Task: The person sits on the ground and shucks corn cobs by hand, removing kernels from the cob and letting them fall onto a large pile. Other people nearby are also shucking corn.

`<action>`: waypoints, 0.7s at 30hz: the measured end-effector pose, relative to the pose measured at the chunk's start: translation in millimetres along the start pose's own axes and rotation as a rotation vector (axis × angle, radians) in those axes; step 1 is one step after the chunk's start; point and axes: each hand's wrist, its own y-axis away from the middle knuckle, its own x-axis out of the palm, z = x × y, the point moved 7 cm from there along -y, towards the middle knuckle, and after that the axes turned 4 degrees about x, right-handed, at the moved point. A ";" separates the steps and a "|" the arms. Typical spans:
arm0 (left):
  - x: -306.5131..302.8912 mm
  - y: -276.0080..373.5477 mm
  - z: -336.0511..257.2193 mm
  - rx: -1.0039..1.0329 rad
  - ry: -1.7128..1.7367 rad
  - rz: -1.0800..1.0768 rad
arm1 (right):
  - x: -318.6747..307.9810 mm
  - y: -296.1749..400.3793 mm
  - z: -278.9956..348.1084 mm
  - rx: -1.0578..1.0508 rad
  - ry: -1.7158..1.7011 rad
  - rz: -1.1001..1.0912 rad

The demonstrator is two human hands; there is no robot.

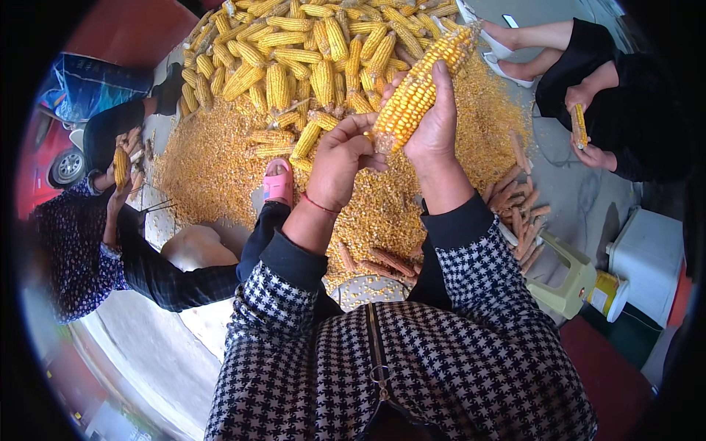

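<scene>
My right hand [438, 127] is wrapped around a large ear of dried corn [419, 91], its thumb lying along the kernels. The ear is tilted, with its tip up to the right and its butt end down to the left. At that lower end, the thumb and fingers of my left hand [342, 160] pinch the edge of the ear, where a patch of bare cob shows. Loose corn kernels [380, 215] cover the ground beneath both hands. Beyond them rises a heap of unshelled corn ears [292, 38].
Stripped cobs [513, 204] lie at the right, near a pale green plastic stool [568, 275], a yellow bucket [606, 297] and a white bin [648, 259]. One person [83, 242] at left and another [634, 110] at right each hold an ear. A pink slipper [277, 182] rests among the kernels.
</scene>
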 end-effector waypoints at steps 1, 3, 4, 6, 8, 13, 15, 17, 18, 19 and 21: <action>2.4 0.2 1.0 -0.038 0.057 0.047 | -0.4 -0.1 2.3 -0.010 0.003 0.008; 9.9 3.2 2.1 -0.114 0.169 0.138 | -1.1 0.6 6.7 -0.026 0.009 0.022; 13.2 5.2 1.7 -0.110 0.149 0.142 | 0.8 -0.8 6.3 -0.003 -0.017 0.051; 14.0 1.1 2.7 -0.075 0.093 0.143 | 6.1 0.4 9.0 -0.007 0.026 0.037; 12.2 2.3 2.0 -0.073 0.073 0.127 | 7.0 3.8 6.1 -0.006 0.044 0.013; 18.8 4.4 -1.8 -0.027 0.088 0.114 | 6.5 3.2 7.1 -0.039 0.033 0.034; 18.3 4.0 -0.6 -0.009 0.078 0.104 | 4.7 1.5 8.1 -0.060 0.041 0.034; 16.5 3.9 1.4 0.002 0.042 0.088 | 4.7 1.9 8.0 -0.069 0.059 0.017; 15.9 3.7 1.9 0.001 0.034 0.088 | 5.4 2.6 7.7 -0.070 0.067 0.008; 15.1 3.1 2.2 0.001 0.026 0.088 | 6.3 3.8 7.3 -0.069 0.078 0.001; 15.0 1.5 1.7 0.002 0.040 0.092 | 7.9 6.9 5.9 -0.063 0.099 -0.011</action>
